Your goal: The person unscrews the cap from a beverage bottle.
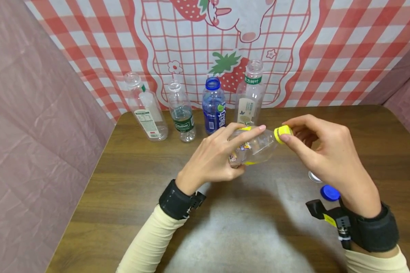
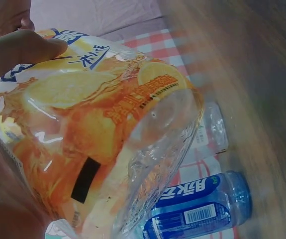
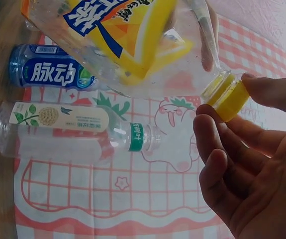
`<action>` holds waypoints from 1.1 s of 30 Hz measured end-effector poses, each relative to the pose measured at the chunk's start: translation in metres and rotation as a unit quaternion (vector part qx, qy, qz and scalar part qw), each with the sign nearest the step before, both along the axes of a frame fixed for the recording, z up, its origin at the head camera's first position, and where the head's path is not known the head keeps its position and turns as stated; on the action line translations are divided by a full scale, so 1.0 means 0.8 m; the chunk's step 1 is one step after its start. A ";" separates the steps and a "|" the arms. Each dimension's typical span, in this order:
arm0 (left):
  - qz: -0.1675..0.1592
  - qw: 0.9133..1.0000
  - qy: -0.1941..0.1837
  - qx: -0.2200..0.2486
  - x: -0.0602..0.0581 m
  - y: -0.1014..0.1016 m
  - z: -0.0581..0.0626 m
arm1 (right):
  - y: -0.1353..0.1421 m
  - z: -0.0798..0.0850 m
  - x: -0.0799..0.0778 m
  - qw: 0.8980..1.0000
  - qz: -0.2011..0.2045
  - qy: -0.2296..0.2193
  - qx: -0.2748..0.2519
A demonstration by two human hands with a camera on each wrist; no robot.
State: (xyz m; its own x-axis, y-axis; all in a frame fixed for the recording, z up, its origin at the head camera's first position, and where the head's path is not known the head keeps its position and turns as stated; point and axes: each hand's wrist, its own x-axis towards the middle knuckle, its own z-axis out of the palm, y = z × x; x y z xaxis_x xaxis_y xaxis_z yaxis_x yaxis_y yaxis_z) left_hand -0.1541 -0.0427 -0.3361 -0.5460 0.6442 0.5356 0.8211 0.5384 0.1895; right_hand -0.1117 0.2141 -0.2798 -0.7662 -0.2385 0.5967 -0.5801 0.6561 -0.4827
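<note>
My left hand (image 1: pixel 218 155) grips a clear plastic bottle (image 1: pixel 259 146) round its body, tilted nearly on its side with the neck to the right. Its yellow and orange label (image 2: pixel 78 114) shows lemon slices in the left wrist view. At the neck, my right hand (image 1: pixel 328 151) pinches the yellow cap (image 1: pixel 283 133) between thumb and fingers. The right wrist view shows that cap (image 3: pixel 232 102) sitting on the bottle's mouth, with part of the clear neck showing beside it. Both hands are above the wooden table (image 1: pixel 130 212).
Four uncapped bottles stand along the back: a clear one (image 1: pixel 145 110), a green-labelled one (image 1: pixel 182 113), a blue one (image 1: pixel 213 104) and a tall clear one (image 1: pixel 249 94). A blue cap (image 1: pixel 330 193) and a white cap (image 1: pixel 314 177) lie near the right wrist. A checked cloth (image 1: pixel 106 49) hangs behind.
</note>
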 end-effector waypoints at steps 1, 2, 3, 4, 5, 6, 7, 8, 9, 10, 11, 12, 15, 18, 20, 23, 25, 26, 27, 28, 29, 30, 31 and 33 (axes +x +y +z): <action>-0.001 1.000 0.000 0.000 0.000 0.000 0.000 | 0.000 0.000 0.000 1.000 0.003 0.000 0.001; -0.001 1.000 -0.002 0.000 0.000 0.000 0.000 | 0.001 0.001 0.000 1.000 0.008 0.001 0.002; -0.002 1.000 -0.003 0.001 0.000 0.000 -0.001 | 0.001 0.000 0.000 1.000 0.012 0.001 0.002; -0.003 1.000 -0.004 0.002 0.000 0.000 -0.001 | 0.002 0.000 0.000 1.000 0.012 -0.002 0.000; -0.003 1.000 -0.005 0.002 0.000 0.001 -0.001 | 0.002 0.000 -0.001 1.000 0.010 -0.007 -0.005; -0.003 1.000 -0.005 0.003 0.000 0.001 -0.001 | 0.003 0.000 -0.001 1.000 0.008 -0.012 -0.015; -0.003 1.000 -0.005 0.004 0.001 0.001 -0.001 | 0.004 -0.001 -0.001 1.000 0.003 -0.017 -0.026; -0.003 1.000 -0.004 0.005 0.001 0.001 -0.001 | 0.005 -0.001 -0.001 0.999 -0.005 -0.021 -0.036; -0.003 1.000 -0.002 0.006 0.001 0.002 -0.001 | 0.005 -0.002 -0.001 0.998 -0.019 -0.027 -0.045; -0.002 1.000 0.000 0.007 0.002 0.002 0.000 | 0.006 -0.002 -0.001 0.997 -0.034 -0.033 -0.053; 0.000 1.000 0.003 0.007 0.002 0.003 0.000 | 0.006 -0.003 -0.002 0.997 -0.048 -0.035 -0.057; 0.002 1.000 0.008 0.007 0.002 0.003 0.000 | 0.007 -0.003 -0.002 0.996 -0.062 -0.038 -0.058; 0.012 1.000 0.025 0.005 0.003 0.004 0.000 | 0.005 -0.003 -0.002 0.993 -0.102 -0.055 -0.039; 0.023 0.999 0.042 -0.001 0.003 0.004 0.000 | 0.002 -0.004 -0.002 0.992 -0.110 -0.059 -0.020; 0.028 0.999 0.047 -0.004 0.003 0.003 -0.001 | 0.000 -0.005 -0.003 0.993 -0.105 -0.047 -0.012; 0.030 0.998 0.048 -0.006 0.002 0.003 -0.002 | -0.003 -0.006 -0.005 0.995 -0.095 -0.024 -0.010; 0.031 0.998 0.046 -0.006 0.002 0.002 -0.002 | -0.004 -0.006 -0.004 0.996 -0.091 -0.018 -0.008; 0.031 0.998 0.046 -0.007 0.002 0.002 -0.002 | -0.004 -0.006 -0.004 0.996 -0.087 -0.017 -0.006; 0.031 0.998 0.044 -0.007 0.002 0.002 -0.002 | -0.004 -0.005 -0.003 0.996 -0.082 -0.017 -0.005; 0.032 0.999 0.043 -0.007 0.001 0.001 -0.002 | -0.004 -0.005 -0.003 0.997 -0.077 -0.016 -0.003; 0.032 0.999 0.042 -0.007 0.001 0.001 -0.002 | -0.004 -0.004 -0.003 0.997 -0.070 -0.014 -0.001; 0.032 0.999 0.040 -0.006 0.000 0.001 -0.002 | -0.003 -0.004 -0.002 0.998 -0.061 -0.012 -0.001; 0.032 0.999 0.037 -0.005 0.000 0.000 -0.003 | -0.003 -0.003 -0.002 0.999 -0.051 -0.010 -0.001; 0.030 0.999 0.034 -0.002 -0.001 0.000 -0.003 | -0.003 -0.002 -0.002 1.000 -0.030 -0.006 -0.003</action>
State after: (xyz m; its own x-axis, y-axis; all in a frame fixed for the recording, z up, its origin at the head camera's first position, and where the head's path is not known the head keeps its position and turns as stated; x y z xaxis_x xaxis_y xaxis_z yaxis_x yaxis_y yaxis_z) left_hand -0.1552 -0.0428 -0.3384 -0.5465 0.6132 0.5704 0.7981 0.5876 0.1330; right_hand -0.1131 0.2118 -0.2810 -0.7857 -0.1894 0.5888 -0.5348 0.6864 -0.4929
